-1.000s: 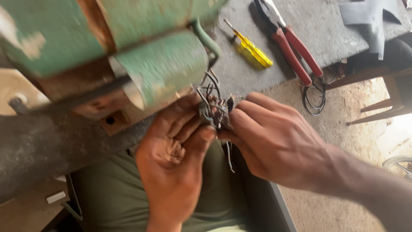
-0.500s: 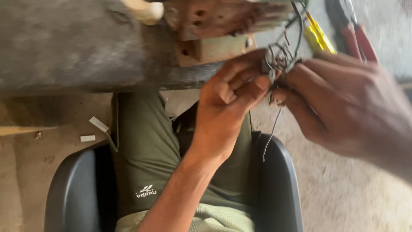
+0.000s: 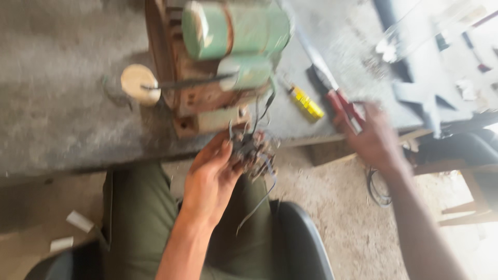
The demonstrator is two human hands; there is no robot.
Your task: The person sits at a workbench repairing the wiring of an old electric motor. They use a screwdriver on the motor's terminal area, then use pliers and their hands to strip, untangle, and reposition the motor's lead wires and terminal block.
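My left hand holds a tangled bundle of dark wires that hangs from a rusty green electric motor on the grey workbench. One loose wire dangles below the bundle over my lap. My right hand reaches out to the right and rests on the red handles of a pair of pliers lying on the bench; whether its fingers have closed on them is blurred. A yellow-handled screwdriver lies between the motor and the pliers.
A round cream disc sits left of the motor. Grey metal pieces lie at the bench's right end. A coil of black wire hangs below the bench edge. I sit in a dark chair over a sandy floor.
My right hand has left the wire bundle and moved right to the pliers. The left hand keeps the wires. The view has tilted back up onto the bench.
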